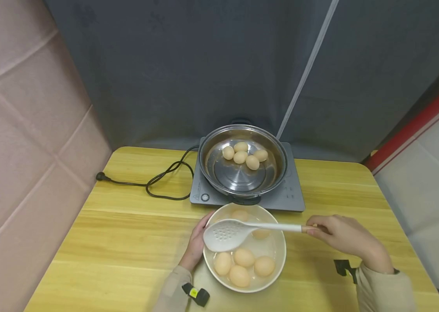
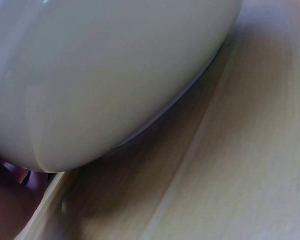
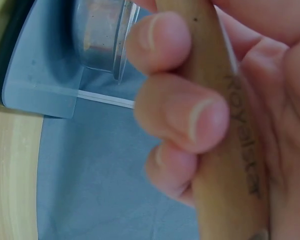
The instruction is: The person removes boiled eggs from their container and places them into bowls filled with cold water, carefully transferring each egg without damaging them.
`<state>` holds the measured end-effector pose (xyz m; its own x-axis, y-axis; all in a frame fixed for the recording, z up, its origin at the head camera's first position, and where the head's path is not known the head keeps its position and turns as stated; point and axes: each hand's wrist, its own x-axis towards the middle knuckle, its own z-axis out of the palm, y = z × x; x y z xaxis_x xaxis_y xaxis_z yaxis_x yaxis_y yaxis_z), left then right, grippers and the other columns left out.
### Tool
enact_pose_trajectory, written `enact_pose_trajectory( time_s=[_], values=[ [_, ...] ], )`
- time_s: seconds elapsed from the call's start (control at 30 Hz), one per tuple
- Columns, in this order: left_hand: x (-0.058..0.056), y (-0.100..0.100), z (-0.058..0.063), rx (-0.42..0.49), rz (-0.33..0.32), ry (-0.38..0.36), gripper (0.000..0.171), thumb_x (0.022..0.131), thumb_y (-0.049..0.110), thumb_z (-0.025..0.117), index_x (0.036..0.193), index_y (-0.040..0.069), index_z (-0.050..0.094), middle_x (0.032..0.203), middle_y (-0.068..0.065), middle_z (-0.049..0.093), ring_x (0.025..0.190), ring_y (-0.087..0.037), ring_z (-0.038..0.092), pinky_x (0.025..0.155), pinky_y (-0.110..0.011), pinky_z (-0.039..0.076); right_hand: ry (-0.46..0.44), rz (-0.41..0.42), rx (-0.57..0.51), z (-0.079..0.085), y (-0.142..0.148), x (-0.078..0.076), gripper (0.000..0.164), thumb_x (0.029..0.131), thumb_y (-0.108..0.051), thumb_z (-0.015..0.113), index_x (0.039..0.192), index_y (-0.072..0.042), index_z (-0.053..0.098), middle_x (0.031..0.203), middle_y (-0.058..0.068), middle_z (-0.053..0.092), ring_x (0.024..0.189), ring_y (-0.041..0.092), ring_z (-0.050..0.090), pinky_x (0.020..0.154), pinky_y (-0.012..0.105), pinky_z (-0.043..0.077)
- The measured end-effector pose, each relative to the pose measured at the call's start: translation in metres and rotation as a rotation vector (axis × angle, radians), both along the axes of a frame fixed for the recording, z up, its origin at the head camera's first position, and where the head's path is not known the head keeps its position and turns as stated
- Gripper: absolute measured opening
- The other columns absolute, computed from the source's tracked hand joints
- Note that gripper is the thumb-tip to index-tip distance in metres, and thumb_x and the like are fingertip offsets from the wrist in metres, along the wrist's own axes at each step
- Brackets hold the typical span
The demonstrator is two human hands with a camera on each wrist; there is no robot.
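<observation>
My right hand grips the wooden handle of a white slotted spoon, fingers curled round it. The spoon lies level across the top of a cream bowl, its perforated head over the bowl's left side with no egg on it. My left hand holds the bowl by its left side; in the left wrist view the bowl's outer wall hides most of that hand. Several brown eggs sit in water in the bowl, the far ones partly covered by the spoon.
Behind the bowl, a steel pot with several eggs stands on a grey induction cooker. Its black cord runs left to a plug on the wooden table. A dark curtain hangs behind.
</observation>
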<state>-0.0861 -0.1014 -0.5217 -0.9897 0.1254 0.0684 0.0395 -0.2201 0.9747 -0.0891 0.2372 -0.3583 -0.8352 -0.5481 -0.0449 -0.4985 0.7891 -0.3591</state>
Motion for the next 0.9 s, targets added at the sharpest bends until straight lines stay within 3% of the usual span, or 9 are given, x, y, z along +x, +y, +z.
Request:
enact_pose_trajectory(
  time_s=[0.27, 0.47, 0.63, 0.73, 0.9],
  values=[
    [0.001, -0.002, -0.002, -0.002, -0.033, -0.006, 0.045, 0.097, 0.012, 0.031, 0.137, -0.007, 0.028, 0.144, -0.020, 0.029, 0.131, -0.034, 0.028, 0.103, -0.016, 0.030, 0.061, -0.037, 0.021, 0.001, 0.001, 0.001, 0.005, 0.085, -0.030, 0.061, 0.090, -0.029, 0.062, 0.056, -0.021, 0.037, 0.047, -0.004, 0.028, 0.040, 0.016, 0.026],
    [0.001, -0.002, -0.003, -0.007, -0.034, 0.011, 0.045, 0.097, 0.014, 0.032, 0.137, -0.007, 0.029, 0.143, -0.020, 0.030, 0.127, -0.011, 0.037, 0.103, -0.015, 0.030, 0.056, -0.044, 0.000, 0.002, 0.005, -0.001, 0.006, 0.086, -0.029, 0.061, 0.091, -0.027, 0.061, 0.055, -0.020, 0.037, 0.046, -0.004, 0.027, 0.040, 0.016, 0.026],
    [0.002, -0.001, -0.003, -0.015, -0.013, 0.038, 0.045, 0.097, 0.014, 0.033, 0.136, -0.009, 0.029, 0.141, -0.024, 0.032, 0.121, 0.000, 0.039, 0.106, -0.021, 0.030, -0.022, -0.044, -0.102, 0.002, 0.010, -0.007, 0.002, 0.088, -0.026, 0.058, 0.088, -0.025, 0.060, 0.053, -0.018, 0.034, 0.044, -0.004, 0.024, 0.038, 0.015, 0.026],
    [0.003, -0.001, -0.002, -0.062, 0.011, 0.027, 0.045, 0.097, 0.015, 0.033, 0.136, -0.006, 0.031, 0.140, -0.023, 0.035, 0.123, -0.006, 0.040, 0.108, -0.029, 0.028, -0.089, -0.023, -0.188, 0.003, 0.012, -0.013, 0.006, 0.091, -0.022, 0.055, 0.086, -0.022, 0.059, 0.053, -0.016, 0.034, 0.044, -0.004, 0.025, 0.037, 0.015, 0.027],
    [0.004, -0.001, 0.000, -0.059, 0.001, -0.008, 0.045, 0.097, 0.015, 0.032, 0.137, -0.005, 0.030, 0.138, -0.025, 0.037, 0.123, -0.030, 0.043, 0.105, -0.036, 0.035, -0.152, 0.020, -0.278, 0.004, 0.017, -0.027, 0.007, 0.092, -0.014, 0.052, 0.087, -0.015, 0.058, 0.056, -0.014, 0.034, 0.046, -0.004, 0.027, 0.037, 0.016, 0.029]
  ],
)
